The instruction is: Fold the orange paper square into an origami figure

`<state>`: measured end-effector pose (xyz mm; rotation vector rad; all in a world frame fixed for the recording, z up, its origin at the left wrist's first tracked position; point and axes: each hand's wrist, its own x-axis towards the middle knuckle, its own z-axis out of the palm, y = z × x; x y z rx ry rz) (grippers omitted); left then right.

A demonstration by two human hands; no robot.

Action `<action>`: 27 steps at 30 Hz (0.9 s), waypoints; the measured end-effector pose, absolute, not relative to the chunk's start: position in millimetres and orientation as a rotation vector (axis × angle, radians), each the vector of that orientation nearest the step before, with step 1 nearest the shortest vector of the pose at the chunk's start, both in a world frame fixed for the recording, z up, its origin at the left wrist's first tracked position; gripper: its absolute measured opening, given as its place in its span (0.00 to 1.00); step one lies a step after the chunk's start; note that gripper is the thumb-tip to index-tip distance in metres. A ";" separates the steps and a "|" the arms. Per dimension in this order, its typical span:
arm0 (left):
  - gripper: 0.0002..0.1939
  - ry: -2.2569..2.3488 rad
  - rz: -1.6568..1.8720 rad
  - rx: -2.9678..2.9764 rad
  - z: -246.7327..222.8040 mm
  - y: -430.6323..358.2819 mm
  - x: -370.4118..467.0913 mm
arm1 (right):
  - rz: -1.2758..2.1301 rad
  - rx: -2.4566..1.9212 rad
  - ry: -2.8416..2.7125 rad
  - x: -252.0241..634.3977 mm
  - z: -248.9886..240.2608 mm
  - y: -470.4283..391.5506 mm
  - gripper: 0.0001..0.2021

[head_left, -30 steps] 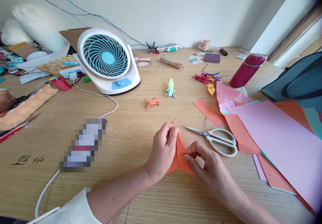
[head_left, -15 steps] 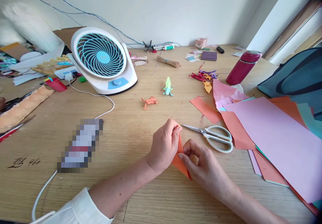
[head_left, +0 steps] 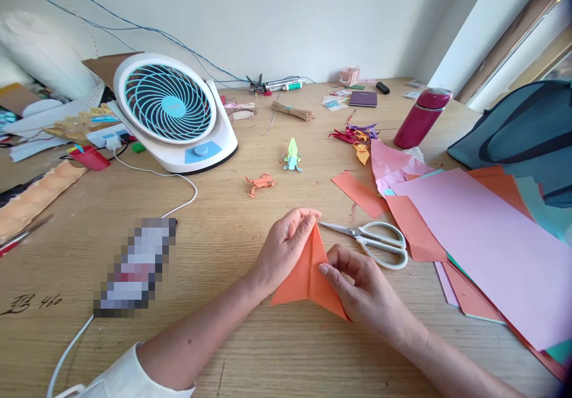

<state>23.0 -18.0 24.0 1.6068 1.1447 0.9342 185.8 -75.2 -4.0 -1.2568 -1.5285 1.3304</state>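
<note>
A folded piece of orange paper (head_left: 308, 273) is held between my two hands above the table, its pointed top upward and its lower edges spread apart. My left hand (head_left: 286, 246) pinches it near the tip. On the right edge, my right hand (head_left: 361, 282) grips it between thumb and forefinger. Just beyond lie scissors (head_left: 375, 240) with white handles, their blades pointing left toward the paper. Farther back are an orange folded paper figure (head_left: 260, 184) and a green and blue one (head_left: 292, 156).
At right, colored paper sheets (head_left: 482, 249) lie stacked near a dark red bottle (head_left: 422, 118) and a teal bag (head_left: 513, 130). A white fan (head_left: 174, 112) stands at back left. A blurred phone-like device (head_left: 136, 267) with a white cable lies at left.
The orange paper has opened out from a narrow strip into a wider, two-flapped shape. My left hand has shifted slightly left, and the whole view has moved a little.
</note>
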 end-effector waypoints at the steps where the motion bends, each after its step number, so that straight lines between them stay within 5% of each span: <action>1: 0.20 1.106 0.897 1.600 26.1 -17.2 21.9 | 1.327 -1.258 -1.518 186.7 -4.4 -74.6 0.16; 11: 0.24 0.956 0.503 1.269 23.2 -10.4 13.9 | 1.176 -1.294 -1.618 190.1 -0.3 -71.5 0.14; 27: 0.22 0.955 0.791 1.152 32.7 -13.0 17.3 | 1.258 -1.251 -1.694 192.2 6.6 -72.5 0.14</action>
